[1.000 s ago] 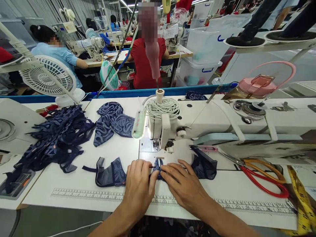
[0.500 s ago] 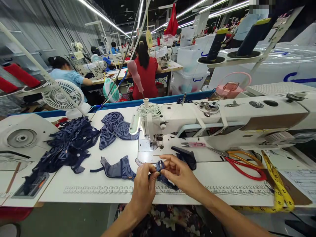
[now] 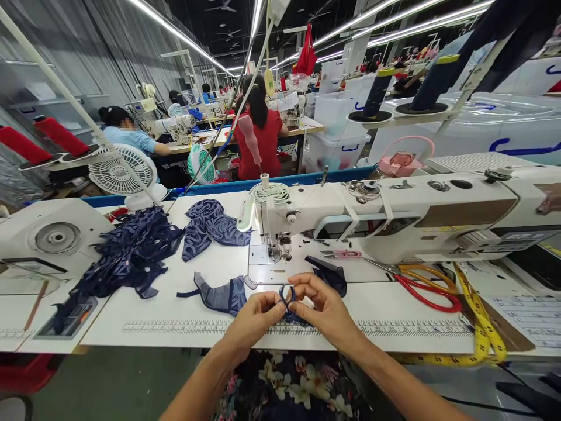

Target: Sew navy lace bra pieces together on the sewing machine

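My left hand [image 3: 259,314] pinches a narrow navy fabric strip [image 3: 287,296] between thumb and fingers. Opposite it, my right hand [image 3: 323,305] grips the same strip, which bends into a small crossed loop between the fingertips. Beneath my hands lies more dark lace, mostly covered. A navy patterned bra piece [image 3: 225,294] with a sheer panel extends to the left of my left hand. Just beyond the hands is the sewing machine's needle area [image 3: 276,252], its plate lit. A dark folded fabric piece [image 3: 331,275] rests behind my right hand.
Navy patterned cups [image 3: 210,225] and a heap of navy pieces [image 3: 131,248] lie left. Thread snips [image 3: 346,254], red-and-orange-handled scissors [image 3: 427,286] and a yellow tape measure [image 3: 482,330] lie right. A printed ruler [image 3: 184,326] runs along the front edge. Other people sit ahead.
The strip between my fingertips has gone from a bunched shape to a more open, crossed loop. My left hand has turned flatter. The whole view has shifted slightly.
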The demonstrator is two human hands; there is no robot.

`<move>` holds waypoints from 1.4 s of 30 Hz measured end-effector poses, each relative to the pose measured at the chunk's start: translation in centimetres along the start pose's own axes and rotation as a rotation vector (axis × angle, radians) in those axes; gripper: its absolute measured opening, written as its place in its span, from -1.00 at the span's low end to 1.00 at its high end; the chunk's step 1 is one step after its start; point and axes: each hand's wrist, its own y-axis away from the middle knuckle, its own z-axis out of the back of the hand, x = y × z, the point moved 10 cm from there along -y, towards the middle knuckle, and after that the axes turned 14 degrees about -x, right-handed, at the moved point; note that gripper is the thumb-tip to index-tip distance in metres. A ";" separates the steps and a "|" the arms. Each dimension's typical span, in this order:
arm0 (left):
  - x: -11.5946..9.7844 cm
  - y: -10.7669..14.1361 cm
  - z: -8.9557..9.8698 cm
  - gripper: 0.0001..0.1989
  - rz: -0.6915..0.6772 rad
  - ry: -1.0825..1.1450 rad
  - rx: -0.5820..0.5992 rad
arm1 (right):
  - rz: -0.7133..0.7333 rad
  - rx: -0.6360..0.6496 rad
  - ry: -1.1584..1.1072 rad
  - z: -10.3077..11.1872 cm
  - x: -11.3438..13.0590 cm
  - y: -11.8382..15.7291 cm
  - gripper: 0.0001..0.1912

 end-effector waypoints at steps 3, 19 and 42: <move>-0.3 0.1 -0.4 -0.58 0.020 0.003 0.092 | 0.049 -0.005 0.044 0.0 0.9 0.3 -0.68; -2.3 2.5 1.5 -0.80 -0.230 -0.229 -0.185 | 0.028 -0.024 0.153 0.1 1.4 0.8 -0.62; -1.5 3.8 1.6 -0.71 -0.333 -0.171 -0.423 | -0.101 0.007 -0.033 -1.8 0.5 1.6 -0.79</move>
